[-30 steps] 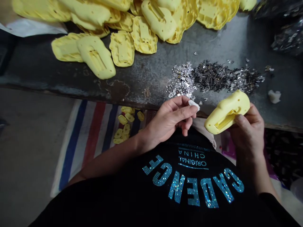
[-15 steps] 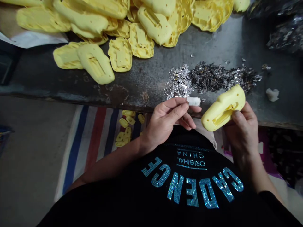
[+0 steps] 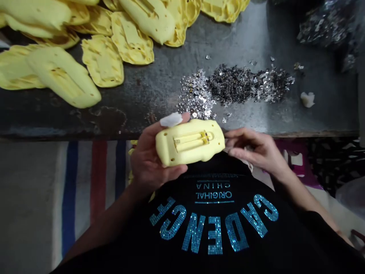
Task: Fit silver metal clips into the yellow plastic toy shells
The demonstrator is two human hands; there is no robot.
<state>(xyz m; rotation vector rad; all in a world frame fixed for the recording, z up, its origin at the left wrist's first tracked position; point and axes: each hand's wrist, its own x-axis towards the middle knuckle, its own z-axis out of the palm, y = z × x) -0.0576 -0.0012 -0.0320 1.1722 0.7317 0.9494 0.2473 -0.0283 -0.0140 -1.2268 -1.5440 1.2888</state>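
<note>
A yellow plastic housing [image 3: 189, 154] lies in my left hand [image 3: 145, 163], thumb along its near edge and fingers along its far edge. The long battery slot [image 3: 189, 141] faces up, with small metal pieces at its right end. White tape [image 3: 171, 120] wraps one finger of the left hand. Just off the housing's right end is my right hand [image 3: 255, 148], its fingers half bent and a little apart from the thumb. Nothing shows between them; whether the fingertips touch the housing I cannot tell. Beyond the hands, small metal contacts [image 3: 234, 85] lie heaped on the dark tabletop [image 3: 159, 87].
Several more yellow housings [image 3: 65, 80] are piled at the left and back of the table. Plastic bags of metal pieces [image 3: 325, 26] sit at the back right. A crumpled white scrap [image 3: 308, 99] lies to the right. Below is a striped sheet [image 3: 98, 171].
The housing has passed from my right hand to my left and moved leftward, turning level. My right hand has let go and sits by its right end. The view has shifted.
</note>
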